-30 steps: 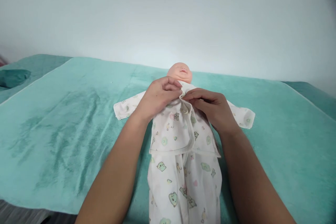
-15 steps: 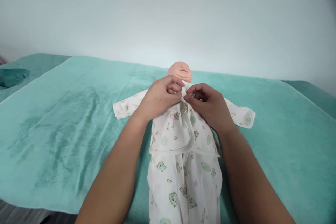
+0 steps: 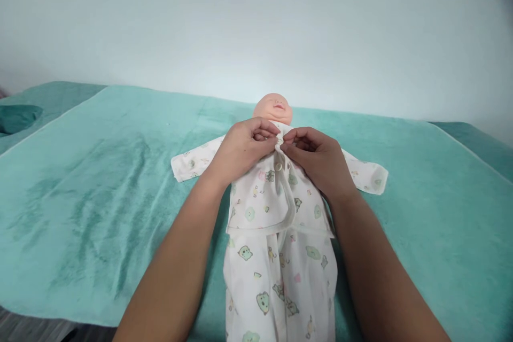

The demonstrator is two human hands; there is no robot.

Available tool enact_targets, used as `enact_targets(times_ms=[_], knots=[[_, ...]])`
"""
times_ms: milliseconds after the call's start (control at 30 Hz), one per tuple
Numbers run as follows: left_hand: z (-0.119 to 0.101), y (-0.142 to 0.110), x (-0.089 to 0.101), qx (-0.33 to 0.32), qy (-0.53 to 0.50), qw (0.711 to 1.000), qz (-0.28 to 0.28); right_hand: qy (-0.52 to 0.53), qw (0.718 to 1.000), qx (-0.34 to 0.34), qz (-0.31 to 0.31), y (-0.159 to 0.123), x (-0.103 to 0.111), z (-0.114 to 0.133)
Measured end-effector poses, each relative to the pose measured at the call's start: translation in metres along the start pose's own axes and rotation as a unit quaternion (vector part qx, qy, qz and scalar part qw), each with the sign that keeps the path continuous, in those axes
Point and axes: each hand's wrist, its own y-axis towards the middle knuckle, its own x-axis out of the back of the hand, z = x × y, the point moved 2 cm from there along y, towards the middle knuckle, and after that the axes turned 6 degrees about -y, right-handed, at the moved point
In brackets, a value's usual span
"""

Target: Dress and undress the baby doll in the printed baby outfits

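A baby doll (image 3: pixel 274 108) lies on its back, dressed in a white printed baby shirt (image 3: pixel 256 203) and matching trousers (image 3: pixel 262 278). Just below the doll's chin, my left hand (image 3: pixel 246 147) pinches the left front edge of the shirt. My right hand (image 3: pixel 315 155) grips the opposite front edge, its thumb and fingers pressed together. The two sets of fingertips are almost touching. Beneath them, a round button (image 3: pixel 278 167) shows on the shirt front, where the lower edges hang loosely together. Both sleeves stretch out sideways, and the fingers hide part of the collar.
A green plush cover (image 3: pixel 100 197) spreads under the doll, with creases on the left. A dark green folded piece (image 3: pixel 18 117) lies at the far left. Behind rises a plain pale wall (image 3: pixel 256 26). Grey floor (image 3: pixel 36 326) shows at the lower left.
Both hands stay at the shirt's upper front with their fingertips slightly shifted. The button below shows more plainly, and the whole view has moved a little.
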Motion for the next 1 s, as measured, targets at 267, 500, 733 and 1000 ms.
enact_targets(times_ms=[267,500,733,1000], knots=[[0.0016,0.0024,0.0011,-0.015,0.019,1.0,-0.009,-0.011,1.0,0.0,-0.004,0.0009,0.0009,0.0008],[0.0037,0.0021,-0.0008,-0.01,-0.013,1.0,-0.001,-0.009,1.0,0.008,-0.007,0.0018,-0.0008,-0.0024],[0.0028,0.001,-0.0019,-0.027,-0.007,1.0,-0.006,-0.015,1.0,-0.003,-0.014,0.0015,-0.0007,-0.0019],[0.003,0.0041,-0.0024,-0.002,-0.029,1.0,0.013,-0.019,1.0,0.004,-0.013,0.0018,-0.0009,-0.0025]])
